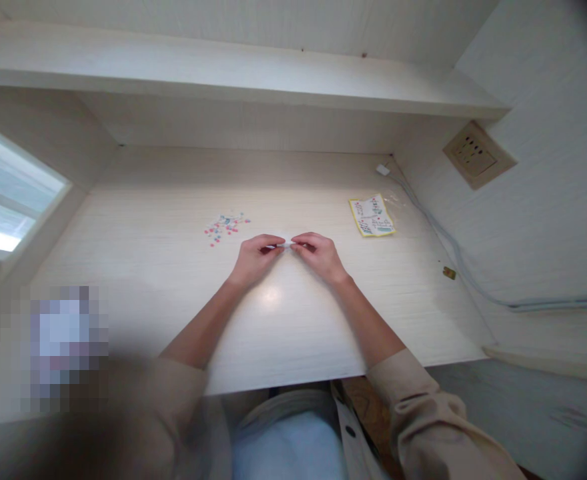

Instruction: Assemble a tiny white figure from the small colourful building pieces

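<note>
My left hand (256, 257) and my right hand (318, 255) meet at the middle of a pale wooden desk (173, 293). Both are closed in a pinch on a small white thing (286, 245) stretched between their fingertips; I cannot make out what it is. Just left of my left hand lies a scatter of tiny pink and blue beads (226, 227). A small printed card with a yellow border (371, 215) lies to the right of my right hand.
A white cable (423, 213) runs from a plug at the desk's back right corner along the right wall. A wall socket plate (477, 155) sits above it. A small dark item (449, 272) lies near the right edge. A shelf (223, 67) overhangs the back; a window is at left.
</note>
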